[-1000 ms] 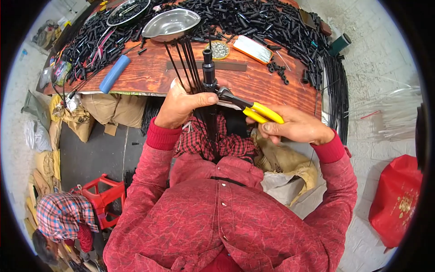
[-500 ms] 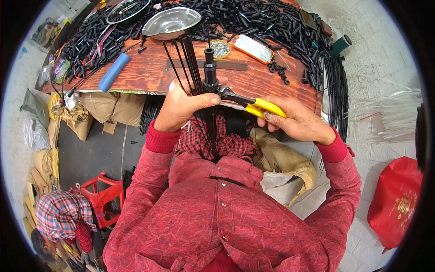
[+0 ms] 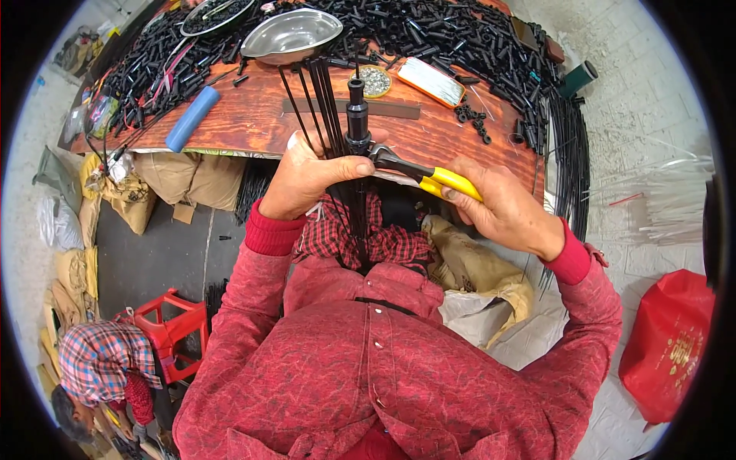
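My left hand (image 3: 307, 175) is closed around a bundle of thin black rods (image 3: 326, 107) that stand upright at the table's near edge. Beside them in the same grip rises a black stepped tube fitting (image 3: 357, 115), with a thin rod poking out of its top. My right hand (image 3: 506, 203) grips pliers with yellow handles (image 3: 454, 182). Their metal jaws meet the lower part of the fitting, next to my left thumb. Exactly what the jaws bite on is hidden by the thumb and fingers.
The wooden table (image 3: 253, 115) carries heaped black tube parts (image 3: 429, 38), a steel bowl (image 3: 291, 37), a round dish of small metal pieces (image 3: 373, 80), a tray of white sticks (image 3: 431, 82) and a blue roll (image 3: 192, 119). Another person (image 3: 107, 364) bends beside a red stool (image 3: 172, 330).
The pliers' yellow handles have come closer together in my right hand. My right forearm has swung slightly outward. The left hand keeps its hold with little movement.
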Demonstrator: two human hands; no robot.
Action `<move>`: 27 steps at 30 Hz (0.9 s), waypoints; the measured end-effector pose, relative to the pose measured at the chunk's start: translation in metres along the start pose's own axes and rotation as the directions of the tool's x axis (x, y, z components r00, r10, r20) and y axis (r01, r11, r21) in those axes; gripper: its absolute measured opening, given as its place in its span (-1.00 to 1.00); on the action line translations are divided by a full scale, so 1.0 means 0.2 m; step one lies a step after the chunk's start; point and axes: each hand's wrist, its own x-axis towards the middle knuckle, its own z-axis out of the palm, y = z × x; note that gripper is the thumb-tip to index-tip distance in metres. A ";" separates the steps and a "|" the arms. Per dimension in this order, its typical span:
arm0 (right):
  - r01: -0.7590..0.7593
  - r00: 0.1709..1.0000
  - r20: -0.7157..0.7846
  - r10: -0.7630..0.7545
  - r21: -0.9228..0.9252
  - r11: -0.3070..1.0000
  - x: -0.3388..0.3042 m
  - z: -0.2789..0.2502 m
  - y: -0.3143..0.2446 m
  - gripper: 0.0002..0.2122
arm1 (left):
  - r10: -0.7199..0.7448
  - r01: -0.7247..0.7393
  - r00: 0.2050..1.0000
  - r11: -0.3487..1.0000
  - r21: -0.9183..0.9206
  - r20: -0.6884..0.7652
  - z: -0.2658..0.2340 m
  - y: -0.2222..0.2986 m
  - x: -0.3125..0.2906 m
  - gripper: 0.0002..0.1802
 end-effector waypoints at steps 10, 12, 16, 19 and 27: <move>-0.426 0.905 0.270 0.329 0.560 0.711 0.00 0.05 -0.03 -0.71 | -0.009 0.019 0.997 0.991 -0.134 0.073 -0.09 -0.07 0.02 -0.53; -0.383 0.924 0.235 0.303 0.525 0.760 0.00 0.04 -0.01 -0.73 | -0.003 0.014 0.997 0.992 -0.126 0.080 -0.09 -0.07 0.03 -0.53; -0.365 0.929 0.227 0.291 0.448 0.816 0.02 0.01 -0.02 -0.70 | 0.011 -0.003 0.998 0.993 -0.115 0.070 -0.08 -0.08 0.04 -0.51; -0.334 0.940 0.222 0.257 0.459 0.823 0.01 0.01 -0.02 -0.71 | 0.036 -0.029 0.997 0.995 -0.095 0.069 -0.08 -0.10 0.05 -0.41; -0.339 0.939 0.213 0.269 0.455 0.823 0.01 -0.03 -0.02 -0.72 | 0.073 -0.085 0.996 0.950 -0.301 -0.049 -0.02 -0.14 0.05 -0.46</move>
